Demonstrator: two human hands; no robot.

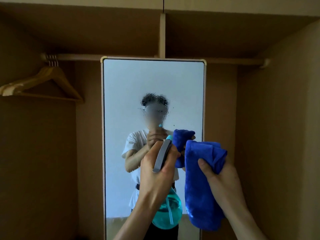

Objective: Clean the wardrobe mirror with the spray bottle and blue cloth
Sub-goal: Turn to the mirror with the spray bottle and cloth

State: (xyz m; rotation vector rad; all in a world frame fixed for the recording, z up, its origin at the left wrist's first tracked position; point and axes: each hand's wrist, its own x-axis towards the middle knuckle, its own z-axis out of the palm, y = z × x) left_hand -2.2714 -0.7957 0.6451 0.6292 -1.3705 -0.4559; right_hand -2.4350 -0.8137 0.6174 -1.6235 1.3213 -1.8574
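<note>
The tall wardrobe mirror (121, 80) stands straight ahead, with a patch of wet spray droplets (154, 99) at its middle. My left hand (155, 170) grips the teal spray bottle (168, 212) by its grey trigger head, nozzle pointed at the glass. My right hand (218, 172) holds the bunched blue cloth (200, 187) just right of the bottle, in front of the mirror's right edge. The cloth hangs down below my hand. The mirror reflects a person holding both things.
The mirror sits inside an open brown wardrobe. A rail (121, 57) runs across above the mirror, with wooden hangers (43, 80) at the left. A vertical divider (162, 35) rises above the mirror. Wardrobe side walls close in at left and right.
</note>
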